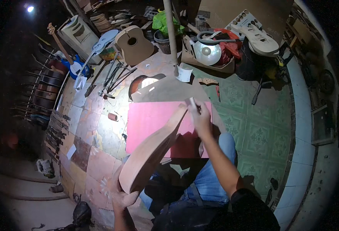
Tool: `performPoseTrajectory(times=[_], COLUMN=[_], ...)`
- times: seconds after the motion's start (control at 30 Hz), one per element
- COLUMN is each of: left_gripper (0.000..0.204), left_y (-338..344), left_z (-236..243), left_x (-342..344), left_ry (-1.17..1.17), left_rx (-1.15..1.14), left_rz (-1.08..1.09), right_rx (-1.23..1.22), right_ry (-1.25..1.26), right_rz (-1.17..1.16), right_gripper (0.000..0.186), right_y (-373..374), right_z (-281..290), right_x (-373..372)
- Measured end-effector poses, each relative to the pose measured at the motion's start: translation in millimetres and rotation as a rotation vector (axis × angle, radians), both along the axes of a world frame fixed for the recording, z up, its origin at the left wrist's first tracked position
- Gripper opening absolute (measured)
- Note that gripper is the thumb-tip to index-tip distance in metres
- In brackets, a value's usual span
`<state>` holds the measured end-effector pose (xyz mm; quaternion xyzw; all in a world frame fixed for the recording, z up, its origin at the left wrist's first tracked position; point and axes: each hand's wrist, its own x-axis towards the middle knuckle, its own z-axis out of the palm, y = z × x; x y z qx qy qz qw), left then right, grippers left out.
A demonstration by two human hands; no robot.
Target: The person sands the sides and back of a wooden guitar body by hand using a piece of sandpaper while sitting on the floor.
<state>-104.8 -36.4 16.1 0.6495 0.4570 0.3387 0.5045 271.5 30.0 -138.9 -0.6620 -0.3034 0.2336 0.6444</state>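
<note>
A bare pale-wood instrument body (146, 156), long and curved and tapering to a narrow neck end, slants over my lap. My left hand (124, 197) is closed round its wide lower end, close to me. By the narrow far end, my right hand (201, 118) grips a small brownish-grey folded piece of sandpaper (192, 103). The sandpaper is just right of the wooden tip; I cannot tell whether they touch. Beneath lies a flat pink board (148, 122), partly covered by the wood and its shadow.
A sunburst guitar body (136, 87) lies past the board. Metal clamps (113, 77) and a small brown roll (113, 116) are on the tiles at left. An acoustic guitar body (134, 46) and blue electric guitar (76, 66) stand farther back. A pole (170, 34) rises ahead.
</note>
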Motion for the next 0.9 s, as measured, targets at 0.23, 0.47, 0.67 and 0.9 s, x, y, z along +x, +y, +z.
performPoseTrajectory(times=[0.23, 0.47, 0.67, 0.9], left_gripper=[0.081, 0.077, 0.086, 0.087], left_y=[7.5, 8.9, 8.5, 9.5], left_z=[13.8, 8.4, 4.6, 29.9], left_x=[8.3, 14.6, 17.4, 37.3], left_ry=[0.023, -0.002, -0.009, -0.002], left_rx=[0.097, 0.269, 0.203, 0.151], left_rz=[-0.040, -0.066, -0.051, -0.026], right_rx=[-0.100, -0.115, -0.226, 0.079], right_ry=[-0.807, -1.025, -0.085, -0.406], right_rz=[0.134, 0.251, 0.107, -0.206], right_gripper=[0.030, 0.034, 0.041, 0.036], right_y=[-29.8, -39.1, -20.6, -23.1], right_z=[57.2, 53.6, 61.0, 14.0], right_x=[-14.1, -3.0, -5.1, -47.1])
